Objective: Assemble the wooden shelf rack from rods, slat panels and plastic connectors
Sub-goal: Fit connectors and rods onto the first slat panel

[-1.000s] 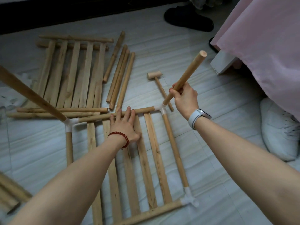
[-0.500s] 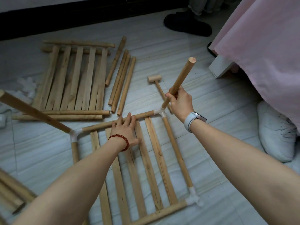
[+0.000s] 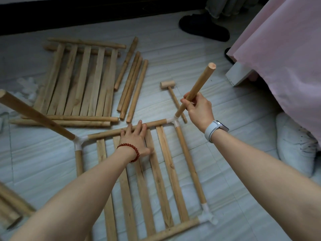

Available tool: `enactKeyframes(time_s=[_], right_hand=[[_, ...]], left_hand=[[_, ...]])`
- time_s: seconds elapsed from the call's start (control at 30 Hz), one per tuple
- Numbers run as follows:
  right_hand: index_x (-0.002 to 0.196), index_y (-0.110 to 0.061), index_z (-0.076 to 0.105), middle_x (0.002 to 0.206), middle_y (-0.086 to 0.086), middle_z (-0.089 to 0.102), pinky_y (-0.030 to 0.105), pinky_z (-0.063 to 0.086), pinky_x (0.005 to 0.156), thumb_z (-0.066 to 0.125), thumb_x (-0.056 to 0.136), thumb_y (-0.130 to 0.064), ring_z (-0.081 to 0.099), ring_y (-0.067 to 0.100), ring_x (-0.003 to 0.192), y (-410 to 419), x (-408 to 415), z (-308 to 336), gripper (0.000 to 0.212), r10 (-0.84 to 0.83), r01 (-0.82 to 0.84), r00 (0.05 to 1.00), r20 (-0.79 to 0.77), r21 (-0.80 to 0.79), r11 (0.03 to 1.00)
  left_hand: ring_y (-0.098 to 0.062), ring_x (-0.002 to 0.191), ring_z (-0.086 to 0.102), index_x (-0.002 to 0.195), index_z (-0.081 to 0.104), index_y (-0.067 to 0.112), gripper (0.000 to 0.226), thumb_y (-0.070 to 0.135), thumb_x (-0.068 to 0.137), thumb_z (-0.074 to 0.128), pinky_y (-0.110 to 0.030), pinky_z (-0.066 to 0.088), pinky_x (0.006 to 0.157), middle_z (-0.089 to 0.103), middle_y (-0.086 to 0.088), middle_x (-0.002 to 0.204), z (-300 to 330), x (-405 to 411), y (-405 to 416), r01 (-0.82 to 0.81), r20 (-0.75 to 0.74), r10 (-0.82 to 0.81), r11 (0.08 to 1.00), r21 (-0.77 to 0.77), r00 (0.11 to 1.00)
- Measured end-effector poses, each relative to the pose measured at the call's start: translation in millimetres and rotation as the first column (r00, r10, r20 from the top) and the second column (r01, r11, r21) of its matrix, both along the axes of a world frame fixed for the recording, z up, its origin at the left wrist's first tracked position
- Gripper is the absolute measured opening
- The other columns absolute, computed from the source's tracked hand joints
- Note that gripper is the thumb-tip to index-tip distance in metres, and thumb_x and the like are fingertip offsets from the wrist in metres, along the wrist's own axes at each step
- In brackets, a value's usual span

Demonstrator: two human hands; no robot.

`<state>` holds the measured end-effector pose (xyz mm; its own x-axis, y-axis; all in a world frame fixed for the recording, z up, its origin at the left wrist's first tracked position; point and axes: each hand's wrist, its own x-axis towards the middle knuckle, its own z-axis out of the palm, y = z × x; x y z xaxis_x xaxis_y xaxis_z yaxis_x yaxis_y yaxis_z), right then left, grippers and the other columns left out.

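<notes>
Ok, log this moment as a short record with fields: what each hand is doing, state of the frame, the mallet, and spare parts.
left hand: flat on the slat panel, fingers over the top rail
right hand: grip around an upright rod, its lower end at the top right connector
frame: three white corner connectors visible; another rod already stands in the top left connector
mallet: lying on the floor, untouched
spare parts: stacked slat panels and loose rods beyond the frame
</notes>
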<state>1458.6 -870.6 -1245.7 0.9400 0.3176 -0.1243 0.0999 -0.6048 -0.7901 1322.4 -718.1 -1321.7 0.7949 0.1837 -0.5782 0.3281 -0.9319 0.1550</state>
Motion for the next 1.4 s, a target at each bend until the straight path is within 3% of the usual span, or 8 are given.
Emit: enactKeyframes(time_s=[0.13, 0.33, 0.53, 0.73, 0.9, 1.17, 1.27, 1.4], right_hand=[[0.107, -0.010, 0.058, 0.091, 0.000, 0.060, 0.020, 0.045, 0.081, 0.056, 0.093, -0.021, 0.058, 0.014, 0.088, 2.9, -9.1, -5.0, 0.018, -0.068, 0.070, 0.997, 0.041, -0.028, 0.997], [0.110, -0.006, 0.055, 0.094, 0.006, 0.062, 0.031, 0.046, 0.084, 0.054, 0.094, -0.020, 0.060, 0.023, 0.095, 4.1, -16.7, 1.3, 0.021, -0.113, 0.112, 0.993, -0.030, -0.035, 0.993], [0.138, -0.004, 0.033, 0.131, 0.018, 0.053, 0.037, 0.038, 0.097, 0.051, 0.094, -0.018, 0.048, 0.036, 0.122, 24.1, -58.8, -6.4, 0.049, -0.228, 0.191, 0.947, -0.226, -0.172, 0.966], [0.118, -0.008, 0.059, 0.120, 0.014, 0.062, 0.029, 0.042, 0.092, 0.044, 0.094, -0.012, 0.055, 0.029, 0.113, 84.0, -141.1, -28.6, 0.029, 0.234, -0.340, 0.908, -0.349, -0.285, 0.896], [0.116, -0.010, 0.062, 0.120, 0.014, 0.063, 0.033, 0.043, 0.093, 0.042, 0.094, -0.013, 0.056, 0.031, 0.114, 163.8, -239.0, -49.0, 0.030, 0.611, -0.689, 0.720, -0.329, -0.235, 0.685], [0.126, -0.002, 0.040, 0.123, 0.018, 0.045, 0.039, 0.042, 0.075, 0.041, 0.092, -0.005, 0.045, 0.035, 0.114, 236.3, -361.2, -88.8, 0.034, 0.807, -0.797, 0.557, -0.197, -0.399, 0.453], [0.123, -0.001, 0.038, 0.120, 0.018, 0.043, 0.034, 0.032, 0.066, 0.038, 0.086, 0.005, 0.045, 0.033, 0.108, 237.1, -373.2, -94.1, 0.038, 0.811, -0.783, 0.551, -0.197, -0.458, 0.421], [0.114, -0.003, 0.045, 0.111, 0.016, 0.050, 0.033, 0.041, 0.071, 0.049, 0.089, -0.010, 0.055, 0.033, 0.097, 239.6, -360.5, -88.9, 0.027, 0.671, -0.816, 0.575, -0.468, -0.274, 0.509]], left_hand=[[-0.033, 0.143, -0.008, 0.149, -0.010, 0.020, 0.095, 0.062, 0.084, 0.044, -0.051, 0.004, 0.116, -0.015, 0.001, 0.156, -4.4, -1.0, -0.7, -0.007, -0.007, 0.007, 1.000, -0.001, 1.000], [-0.030, 0.143, -0.013, 0.149, -0.007, 0.022, 0.086, 0.050, 0.088, 0.047, -0.048, 0.000, 0.116, -0.015, 0.003, 0.156, 0.8, 2.9, 7.9, -0.032, -0.049, 0.027, 0.992, -0.121, 0.998], [-0.023, 0.143, 0.007, 0.144, 0.028, 0.023, 0.054, 0.034, 0.094, 0.043, -0.044, 0.009, 0.116, 0.016, 0.000, 0.155, 29.0, -35.2, 23.3, -0.059, 0.189, 0.082, 0.990, -0.126, 0.979], [-0.022, 0.121, 0.046, 0.122, 0.057, 0.015, 0.032, 0.021, 0.092, 0.049, -0.033, 0.036, 0.100, 0.052, -0.003, 0.130, 44.5, -150.6, 77.8, -0.335, 0.312, 0.379, 0.923, -0.189, 0.871], [-0.026, 0.119, 0.047, 0.118, 0.060, 0.008, 0.030, 0.012, 0.090, 0.048, -0.033, 0.037, 0.098, 0.055, -0.010, 0.125, 33.2, -260.9, 125.3, -0.712, 0.309, 0.705, 0.693, -0.110, 0.639], [-0.032, 0.119, 0.046, 0.128, 0.047, 0.007, 0.039, 0.017, 0.091, 0.050, -0.040, 0.040, 0.096, 0.045, -0.015, 0.130, 6.4, -352.3, 152.6, -0.934, 0.281, 0.905, 0.350, -0.068, 0.319], [-0.033, 0.116, 0.049, 0.127, 0.046, 0.007, 0.040, 0.023, 0.090, 0.053, -0.038, 0.042, 0.092, 0.045, -0.016, 0.130, -4.9, -357.0, 157.2, -0.967, 0.241, 0.951, 0.227, -0.114, 0.195], [-0.034, 0.109, 0.053, 0.121, 0.046, 0.005, 0.040, 0.023, 0.088, 0.058, -0.037, 0.046, 0.085, 0.050, -0.016, 0.126, -16.7, -350.4, 160.0, -0.981, 0.207, 0.971, 0.149, -0.127, 0.121]])
